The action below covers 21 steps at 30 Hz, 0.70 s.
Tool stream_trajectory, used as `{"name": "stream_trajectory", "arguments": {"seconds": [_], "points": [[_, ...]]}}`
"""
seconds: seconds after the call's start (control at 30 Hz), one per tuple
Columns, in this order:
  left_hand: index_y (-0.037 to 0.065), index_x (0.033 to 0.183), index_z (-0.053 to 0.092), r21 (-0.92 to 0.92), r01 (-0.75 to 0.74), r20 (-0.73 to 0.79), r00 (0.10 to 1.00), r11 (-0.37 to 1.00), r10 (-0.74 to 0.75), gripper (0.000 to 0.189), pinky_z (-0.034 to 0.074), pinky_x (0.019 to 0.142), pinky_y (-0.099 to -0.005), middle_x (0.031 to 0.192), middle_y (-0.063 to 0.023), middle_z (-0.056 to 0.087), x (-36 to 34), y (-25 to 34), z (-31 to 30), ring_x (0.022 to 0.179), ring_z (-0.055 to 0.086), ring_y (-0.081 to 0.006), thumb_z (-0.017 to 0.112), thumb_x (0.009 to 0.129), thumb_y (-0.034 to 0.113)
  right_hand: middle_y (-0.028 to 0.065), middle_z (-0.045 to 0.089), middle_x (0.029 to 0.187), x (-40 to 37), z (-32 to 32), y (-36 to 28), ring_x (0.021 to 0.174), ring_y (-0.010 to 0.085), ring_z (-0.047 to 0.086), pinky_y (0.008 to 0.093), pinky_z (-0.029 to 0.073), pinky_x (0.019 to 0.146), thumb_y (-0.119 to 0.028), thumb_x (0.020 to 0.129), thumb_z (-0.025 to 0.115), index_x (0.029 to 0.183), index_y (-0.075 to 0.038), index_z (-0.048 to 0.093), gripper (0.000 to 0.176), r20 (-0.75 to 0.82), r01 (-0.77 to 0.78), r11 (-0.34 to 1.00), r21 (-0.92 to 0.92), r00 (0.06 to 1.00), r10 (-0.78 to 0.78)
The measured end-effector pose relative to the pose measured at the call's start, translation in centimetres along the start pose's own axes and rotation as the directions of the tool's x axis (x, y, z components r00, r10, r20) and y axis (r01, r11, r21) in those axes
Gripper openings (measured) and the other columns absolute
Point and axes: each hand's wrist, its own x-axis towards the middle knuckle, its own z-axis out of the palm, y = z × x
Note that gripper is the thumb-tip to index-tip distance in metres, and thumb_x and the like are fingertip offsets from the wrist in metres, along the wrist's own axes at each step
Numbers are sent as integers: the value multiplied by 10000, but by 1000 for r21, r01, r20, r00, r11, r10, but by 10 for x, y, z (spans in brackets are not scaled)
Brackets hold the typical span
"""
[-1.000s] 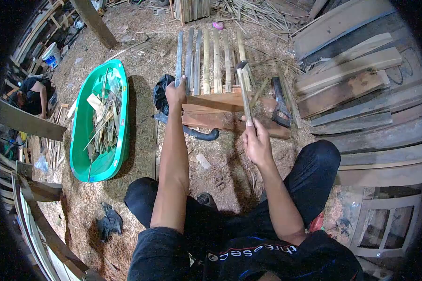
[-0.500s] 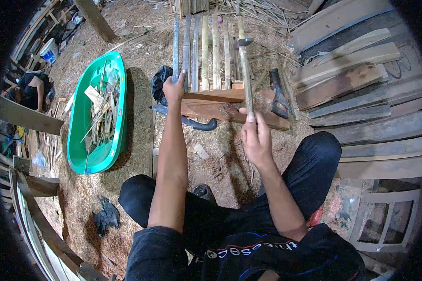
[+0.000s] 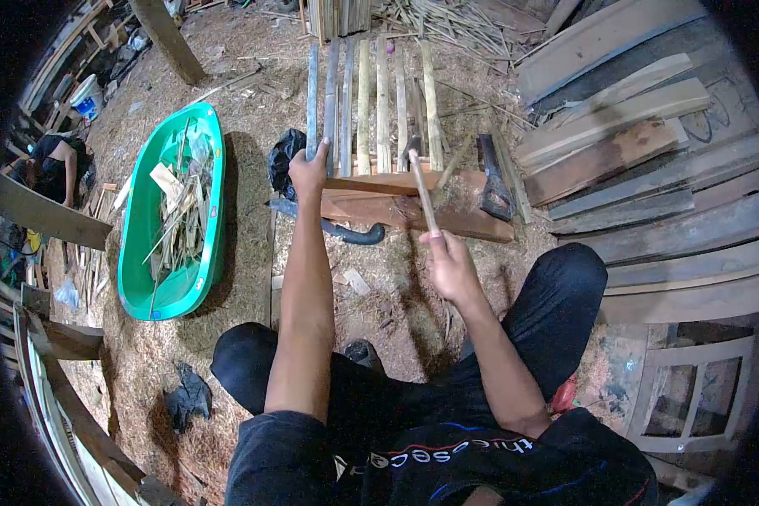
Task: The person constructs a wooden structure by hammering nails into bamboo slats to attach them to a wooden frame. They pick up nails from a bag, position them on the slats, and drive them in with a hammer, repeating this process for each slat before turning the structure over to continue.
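Observation:
My right hand (image 3: 452, 266) is closed round the handle of a hammer (image 3: 424, 196), whose dark head is low at the near ends of a row of wooden slats (image 3: 381, 110). The slats lie side by side, pointing away from me, with their near ends at a reddish wooden crosspiece (image 3: 371, 183). At the left end of that row, my left hand (image 3: 309, 173) grips the near end of the outermost grey slat (image 3: 312, 97). A thick reddish beam (image 3: 464, 221) lies just in front of the crosspiece.
A handsaw (image 3: 496, 190) rests on the beam's right end. Near my left forearm lies a tool with a dark curved handle (image 3: 356, 235). A green tub (image 3: 126, 274) of wood scraps stands left, with stacked planks (image 3: 649, 207) on the right. Another person (image 3: 57, 164) crouches far left.
The hammer has swung down from a raised position, its head now at the slats' near ends. My right hand has dropped slightly, and my left hand keeps its grip. The whole view has shifted a little.

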Motion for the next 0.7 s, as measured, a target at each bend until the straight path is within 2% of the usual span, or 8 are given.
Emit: {"name": "stream_trajectory", "arguments": {"seconds": [0.07, 0.2, 0.3, 0.47, 0.5, 0.6, 0.67, 0.7], "points": [[-35, 849, 712, 13, -5, 1, 1000, 1000, 5, 547, 510, 687, -398, 729, -190, 687, -2, -1, -2, 682, 668, -288, 740, 801, 509, 48, 506, 609, -17, -7, -45, 544, 181, 506, 348, 429, 562, -340, 1059, 387, 1118, -28, 602, 384, -34, 1, 996, 89, 999, 2], [-33, 833, 712, -29, 2, -13, 1000, 1000, -2, 560, 512, 691, -406, 717, -196, 683, 1, -9, 3, 693, 677, -299, 746, 789, 524, 31, 492, 610, -13, 0, -35, 565, 139, 511, 325, 419, 559, -330, 1059, 392, 1112, -18, 600, 379, -166, 304, 950, -65, 936, -311], [-33, 827, 713, 31, 4, 13, 1000, 1000, -5, 554, 511, 685, -404, 703, -199, 678, -1, -2, -1, 690, 676, -300, 740, 798, 519, 14, 485, 624, 2, -15, -3, 585, 113, 508, 307, 410, 555, -307, 1059, 392, 1103, -13, 600, 363, 86, -60, 987, -151, 994, 73], [-39, 806, 709, -22, 5, -5, 1000, 1000, -5, 564, 509, 678, -405, 696, -190, 680, 4, -13, 6, 662, 671, -274, 745, 793, 524, 1, 488, 631, -13, -10, -55, 569, 109, 481, 308, 402, 545, -306, 1064, 369, 1068, -15, 603, 374, -161, 346, 938, -33, 924, -347], [-39, 806, 710, -18, 5, -4, 1000, 1000, -5, 562, 509, 677, -404, 694, -186, 681, 1, -9, 4, 660, 670, -273, 747, 792, 522, -2, 474, 628, -10, -3, -30, 561, 105, 468, 302, 394, 537, -332, 1061, 372, 1048, -16, 602, 391, -153, 329, 940, -92, 928, -340], [-39, 815, 712, -13, -14, -13, 1000, 1000, 14, 562, 508, 677, -399, 689, -177, 682, -3, -1, -1, 656, 667, -269, 754, 787, 521, 5, 460, 619, -3, -11, -7, 547, 112, 457, 305, 384, 529, -345, 1061, 360, 1022, -15, 600, 410, 0, -9, 987, -159, 1000, 9], [-40, 823, 713, 0, 0, -18, 1000, 1000, 0, 564, 509, 680, -397, 695, -177, 685, 2, 2, -1, 662, 668, -266, 757, 784, 522, 14, 462, 621, -19, -15, -61, 556, 117, 467, 307, 390, 538, -343, 1063, 350, 1014, -12, 598, 416, -30, -141, 989, 40, 989, 142], [-40, 827, 714, 15, 17, -12, 1000, 1000, -17, 566, 509, 681, -396, 697, -177, 686, -2, -1, -1, 665, 669, -265, 759, 782, 522, 15, 461, 621, -19, -14, -62, 554, 119, 469, 306, 392, 538, -342, 1063, 347, 1014, -12, 598, 417, -78, 20, 999, 29, 997, -18]]}}
